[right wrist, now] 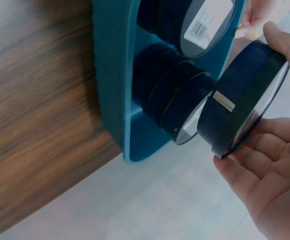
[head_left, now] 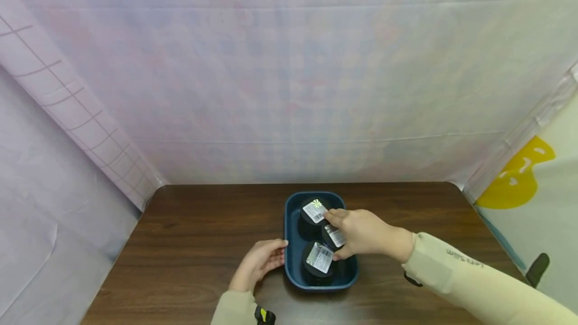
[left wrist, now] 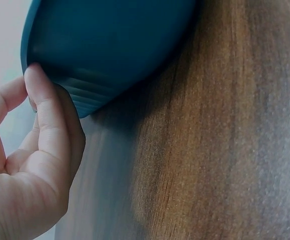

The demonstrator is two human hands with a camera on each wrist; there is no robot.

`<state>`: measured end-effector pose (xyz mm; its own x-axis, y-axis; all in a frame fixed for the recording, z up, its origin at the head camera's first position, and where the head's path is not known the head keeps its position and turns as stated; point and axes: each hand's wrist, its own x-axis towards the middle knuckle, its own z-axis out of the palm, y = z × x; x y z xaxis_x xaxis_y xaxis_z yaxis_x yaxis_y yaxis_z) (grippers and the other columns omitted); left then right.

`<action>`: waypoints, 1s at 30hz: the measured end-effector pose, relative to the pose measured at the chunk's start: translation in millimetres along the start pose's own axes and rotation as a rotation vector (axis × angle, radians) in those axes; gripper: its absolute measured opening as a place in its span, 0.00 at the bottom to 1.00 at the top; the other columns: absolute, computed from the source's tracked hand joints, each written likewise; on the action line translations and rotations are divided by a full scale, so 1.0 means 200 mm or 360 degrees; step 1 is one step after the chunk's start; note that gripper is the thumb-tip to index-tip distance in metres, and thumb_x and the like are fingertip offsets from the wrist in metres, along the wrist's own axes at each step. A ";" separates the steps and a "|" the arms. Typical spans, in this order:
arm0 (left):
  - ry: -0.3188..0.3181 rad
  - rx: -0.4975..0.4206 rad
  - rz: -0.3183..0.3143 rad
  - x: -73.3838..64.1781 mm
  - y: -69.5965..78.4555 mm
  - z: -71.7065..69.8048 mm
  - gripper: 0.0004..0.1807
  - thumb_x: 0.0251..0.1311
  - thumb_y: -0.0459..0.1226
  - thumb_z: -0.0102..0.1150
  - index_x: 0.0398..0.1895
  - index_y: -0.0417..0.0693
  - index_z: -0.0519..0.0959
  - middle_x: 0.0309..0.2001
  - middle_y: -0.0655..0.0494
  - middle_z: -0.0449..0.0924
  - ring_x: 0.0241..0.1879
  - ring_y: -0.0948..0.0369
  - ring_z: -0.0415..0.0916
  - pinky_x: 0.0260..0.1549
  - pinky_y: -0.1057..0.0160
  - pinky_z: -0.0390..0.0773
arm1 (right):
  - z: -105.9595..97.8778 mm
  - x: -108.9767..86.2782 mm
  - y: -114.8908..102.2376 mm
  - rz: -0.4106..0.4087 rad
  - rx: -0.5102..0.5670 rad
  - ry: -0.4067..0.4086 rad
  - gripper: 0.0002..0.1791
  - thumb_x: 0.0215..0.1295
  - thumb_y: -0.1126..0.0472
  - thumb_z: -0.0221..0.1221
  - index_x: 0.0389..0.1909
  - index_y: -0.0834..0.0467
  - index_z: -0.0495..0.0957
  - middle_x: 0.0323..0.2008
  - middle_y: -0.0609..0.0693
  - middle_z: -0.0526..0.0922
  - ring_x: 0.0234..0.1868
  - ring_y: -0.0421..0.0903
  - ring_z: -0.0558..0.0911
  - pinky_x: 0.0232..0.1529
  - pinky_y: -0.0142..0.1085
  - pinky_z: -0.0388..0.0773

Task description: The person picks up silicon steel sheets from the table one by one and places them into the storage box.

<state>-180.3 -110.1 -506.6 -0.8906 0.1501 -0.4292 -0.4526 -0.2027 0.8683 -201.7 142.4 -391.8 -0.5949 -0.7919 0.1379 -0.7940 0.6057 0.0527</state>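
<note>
A deep blue plastic bin stands on the table with round black tubs inside, each with a pale label on top. My right hand reaches over its right side and grips one black tub between thumb and fingers. In the right wrist view that tub is tilted, close to a stack of tubs in the bin. Beside it are a far tub and a near tub. My left hand holds the bin's left rim, thumb at the edge and fingers against the outer wall.
The brown wooden table extends to both sides of the bin. A pale patterned cloth hangs behind it, with white sheeting at the left. A yellow print shows on the right-hand cloth.
</note>
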 end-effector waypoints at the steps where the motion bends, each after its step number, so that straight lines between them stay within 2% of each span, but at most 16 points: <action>1: 0.0006 -0.0001 -0.0005 0.00 0.00 0.00 0.06 0.54 0.35 0.59 0.30 0.40 0.75 0.22 0.56 0.73 0.21 0.66 0.73 0.25 0.71 0.78 | 0.00 0.00 -0.01 -0.0012 -0.0002 0.0001 0.49 0.33 0.37 0.70 0.53 0.67 0.74 0.49 0.61 0.80 0.47 0.51 0.81 0.42 0.40 0.79; 10: 0.0020 -0.0008 -0.0005 0.00 0.01 0.01 0.07 0.54 0.35 0.59 0.30 0.39 0.75 0.22 0.56 0.73 0.21 0.66 0.72 0.25 0.71 0.78 | 0.04 0.04 -0.08 -0.0087 0.0050 -0.0070 0.48 0.35 0.37 0.70 0.55 0.66 0.73 0.50 0.59 0.79 0.49 0.49 0.80 0.44 0.38 0.79; 14: 0.0025 -0.0001 -0.0013 0.00 0.01 0.01 0.08 0.54 0.36 0.59 0.30 0.39 0.75 0.22 0.56 0.73 0.21 0.66 0.73 0.25 0.71 0.78 | 0.06 0.05 -0.11 -0.0086 0.0065 -0.0095 0.48 0.36 0.37 0.70 0.55 0.65 0.73 0.51 0.59 0.79 0.48 0.48 0.81 0.42 0.37 0.80; 21: 0.0018 -0.0021 0.0016 0.01 0.00 0.02 0.07 0.54 0.35 0.58 0.30 0.38 0.75 0.22 0.56 0.73 0.21 0.66 0.73 0.25 0.71 0.78 | 0.09 0.07 -0.14 -0.0089 0.0081 -0.0185 0.48 0.36 0.37 0.70 0.56 0.64 0.73 0.52 0.58 0.78 0.51 0.48 0.79 0.45 0.38 0.78; 30: 0.0008 -0.0060 0.0021 0.00 0.01 0.02 0.05 0.54 0.35 0.59 0.28 0.41 0.75 0.21 0.56 0.73 0.20 0.66 0.73 0.25 0.70 0.78 | 0.13 0.09 -0.16 -0.0077 0.0150 -0.0253 0.48 0.37 0.37 0.70 0.57 0.65 0.72 0.52 0.59 0.78 0.50 0.48 0.79 0.45 0.37 0.78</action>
<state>-180.5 -105.9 -504.5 -0.8966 0.1422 -0.4193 -0.4422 -0.2409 0.8640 -191.1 107.2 -417.2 -0.5623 -0.8267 -0.0211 -0.8258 0.5626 -0.0387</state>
